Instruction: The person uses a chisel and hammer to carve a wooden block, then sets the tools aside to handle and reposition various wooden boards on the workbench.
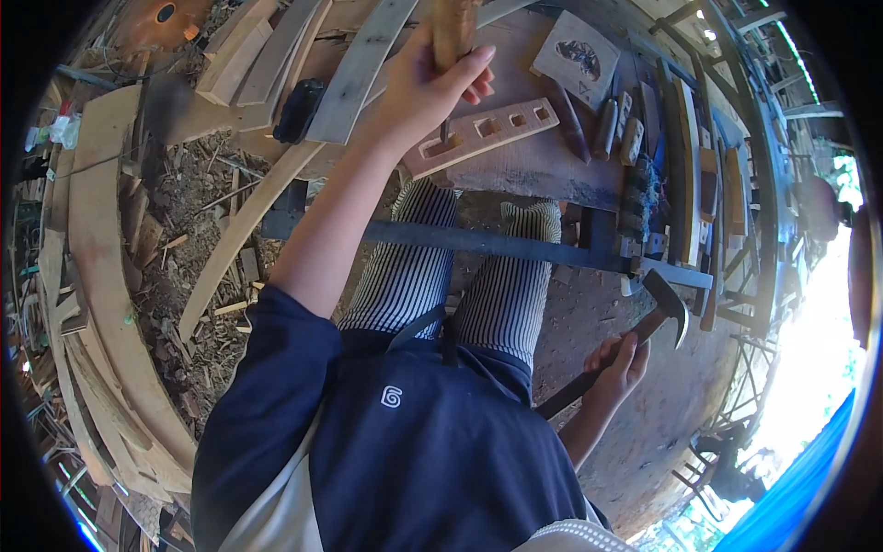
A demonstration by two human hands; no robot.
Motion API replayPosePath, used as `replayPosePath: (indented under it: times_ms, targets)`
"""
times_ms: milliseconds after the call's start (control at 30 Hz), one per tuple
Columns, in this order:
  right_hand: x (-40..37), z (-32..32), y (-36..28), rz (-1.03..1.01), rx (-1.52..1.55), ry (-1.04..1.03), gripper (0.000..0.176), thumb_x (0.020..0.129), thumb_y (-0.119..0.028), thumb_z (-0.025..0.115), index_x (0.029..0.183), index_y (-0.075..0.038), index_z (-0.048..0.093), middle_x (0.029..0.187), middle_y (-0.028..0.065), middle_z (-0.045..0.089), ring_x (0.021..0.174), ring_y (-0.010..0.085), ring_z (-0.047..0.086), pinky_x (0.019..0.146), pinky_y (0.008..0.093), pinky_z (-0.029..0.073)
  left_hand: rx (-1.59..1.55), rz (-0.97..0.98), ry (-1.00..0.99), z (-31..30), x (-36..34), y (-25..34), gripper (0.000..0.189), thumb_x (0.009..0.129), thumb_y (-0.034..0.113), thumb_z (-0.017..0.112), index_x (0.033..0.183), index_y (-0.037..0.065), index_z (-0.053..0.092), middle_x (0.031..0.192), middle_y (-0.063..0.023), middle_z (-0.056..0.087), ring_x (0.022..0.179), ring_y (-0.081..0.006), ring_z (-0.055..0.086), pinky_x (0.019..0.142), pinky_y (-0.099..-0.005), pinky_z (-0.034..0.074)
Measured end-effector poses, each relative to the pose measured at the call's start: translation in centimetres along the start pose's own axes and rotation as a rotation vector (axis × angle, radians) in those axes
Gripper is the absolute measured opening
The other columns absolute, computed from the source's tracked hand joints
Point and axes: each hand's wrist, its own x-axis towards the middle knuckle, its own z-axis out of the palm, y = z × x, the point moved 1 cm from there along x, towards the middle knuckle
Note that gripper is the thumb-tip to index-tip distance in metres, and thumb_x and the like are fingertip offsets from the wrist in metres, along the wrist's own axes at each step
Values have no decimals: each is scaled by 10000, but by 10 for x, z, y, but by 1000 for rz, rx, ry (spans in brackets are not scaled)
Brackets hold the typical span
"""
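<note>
My left hand is closed around the wooden handle of a chisel, held upright. Its thin blade runs down into the leftmost slot of a pale wooden block, which has several rectangular holes cut along it and lies on the workbench. Low on the right, my right hand grips a claw hammer by its dark handle, with the head raised beside the bench and apart from the chisel.
A square wood piece with a dark hollow lies at the bench's far side. Several tool handles rest to the right. Long planks and a black object lie left. Wood shavings cover the ground; a metal bar crosses above my legs.
</note>
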Motion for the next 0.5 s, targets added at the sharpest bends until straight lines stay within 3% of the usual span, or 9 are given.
replayPosePath:
  times_ms: [133, 267, 367, 433, 500]
  targets:
    - [-2, 5, -1, 11, -10, -6, 128, 1008, -192, 491, 1019, -71, 452, 645, 16, 466, 455, 77, 426, 400, 237, 364, -124, 46, -16, 1, 16, -24, 179, 937, 155, 628, 894, 87, 468, 656, -18, 533, 499, -98, 494, 443, -241, 392]
    - [0, 4, 1, 22, -68, 3, 121, 997, -173, 502, 1031, -66, 455, 635, 11, 465, 445, 77, 422, 401, 234, 365, -240, -31, -58, -1, 21, -39, 174, 919, 92, 606, 852, 94, 446, 594, 8, 462, 458, -70, 418, 418, -237, 336]
    - [1, 4, 0, 22, -93, 33, 128, 992, -170, 509, 1043, -64, 458, 629, 12, 465, 439, 78, 423, 398, 234, 365, -227, 49, -110, -2, 20, -47, 140, 898, 45, 578, 836, 84, 458, 567, 11, 437, 443, -62, 387, 419, -229, 312]
    - [2, 6, 0, 31, -85, 28, 132, 990, -169, 510, 1050, -63, 460, 629, 13, 466, 439, 79, 425, 396, 235, 365, -137, 172, -45, 5, 16, -46, 127, 896, 34, 560, 820, 75, 467, 549, 9, 419, 438, -57, 376, 415, -229, 307]
    - [3, 10, -2, 37, -74, 21, 137, 989, -169, 512, 1056, -61, 461, 628, 14, 468, 439, 80, 426, 394, 235, 366, -179, 173, -29, 8, 12, -40, 128, 892, 27, 559, 812, 72, 470, 548, 8, 421, 436, -57, 373, 413, -229, 305]
